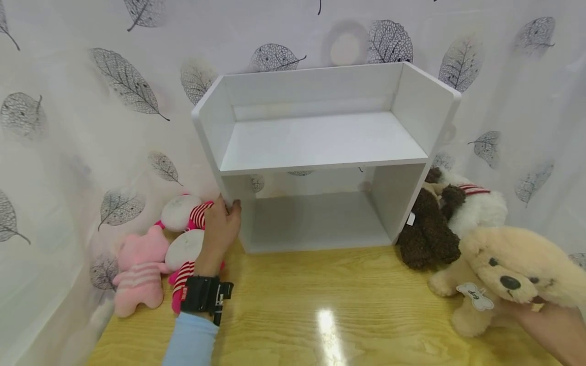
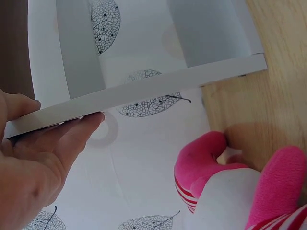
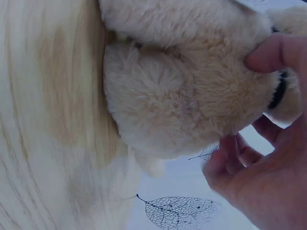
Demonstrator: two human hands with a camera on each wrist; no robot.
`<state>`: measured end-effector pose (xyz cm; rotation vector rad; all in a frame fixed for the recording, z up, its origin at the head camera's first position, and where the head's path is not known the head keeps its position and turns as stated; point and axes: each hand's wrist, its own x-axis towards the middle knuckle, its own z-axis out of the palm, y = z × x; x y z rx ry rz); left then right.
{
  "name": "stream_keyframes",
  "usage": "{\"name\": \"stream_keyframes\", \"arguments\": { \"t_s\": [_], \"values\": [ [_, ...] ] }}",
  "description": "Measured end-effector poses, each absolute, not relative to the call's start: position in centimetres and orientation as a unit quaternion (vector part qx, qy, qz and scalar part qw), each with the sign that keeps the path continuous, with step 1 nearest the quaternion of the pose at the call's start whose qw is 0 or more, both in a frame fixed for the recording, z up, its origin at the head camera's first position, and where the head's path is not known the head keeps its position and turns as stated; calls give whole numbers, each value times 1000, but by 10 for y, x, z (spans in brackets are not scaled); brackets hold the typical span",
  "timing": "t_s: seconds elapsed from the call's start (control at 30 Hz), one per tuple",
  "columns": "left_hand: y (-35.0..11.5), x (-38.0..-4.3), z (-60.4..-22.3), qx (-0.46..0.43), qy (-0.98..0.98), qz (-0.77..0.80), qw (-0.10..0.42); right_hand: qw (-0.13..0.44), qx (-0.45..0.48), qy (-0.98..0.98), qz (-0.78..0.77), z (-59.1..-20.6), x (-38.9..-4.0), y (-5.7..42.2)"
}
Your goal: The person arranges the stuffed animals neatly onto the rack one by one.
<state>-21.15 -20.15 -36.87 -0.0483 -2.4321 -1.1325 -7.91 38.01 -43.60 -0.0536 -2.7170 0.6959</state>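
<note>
A white two-tier shelf stands on the wooden table, its tiers bare. My left hand grips the front edge of its left side panel. In the left wrist view the thumb lies on one face of the panel and the fingers on the other. At the right, my right hand holds a cream plush dog with a bone-shaped tag. The right wrist view shows the thumb pressed into the dog's fur, with fingers curled at its side.
Left of the shelf lie a pink plush pig and two pink-and-white plush toys with striped clothes. A dark brown plush toy and a white one lean right of it. Leaf-printed curtain hangs behind the table.
</note>
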Motion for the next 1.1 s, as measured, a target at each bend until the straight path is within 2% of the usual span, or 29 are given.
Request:
{"name": "stream_keyframes", "arguments": {
  "t_s": [0.07,0.3,0.4,0.53,0.7,0.83,1.0,1.1],
  "values": [
    [-202,-211,-369,-13,-883,-412,224,177,-29,-944,275,-433,-80,375],
    [-202,-209,-370,-2,-886,-405,226,130,-52,-947,291,-430,-82,365],
    [-203,-209,-370,-2,-886,-404,230,183,-25,-937,295,-434,-83,361],
    [-202,-210,-370,-5,-884,-407,231,296,14,-903,312,-439,-88,356],
    [-201,-211,-369,-6,-883,-414,223,361,46,-886,286,-441,-92,351],
    [-201,-211,-368,-8,-882,-412,228,362,19,-890,278,-440,-92,342],
    [-202,-212,-369,-11,-884,-402,238,302,-85,-904,291,-434,-90,334],
    [-201,-213,-369,-9,-885,-401,237,289,-93,-889,342,-433,-89,336]
  ]
}}
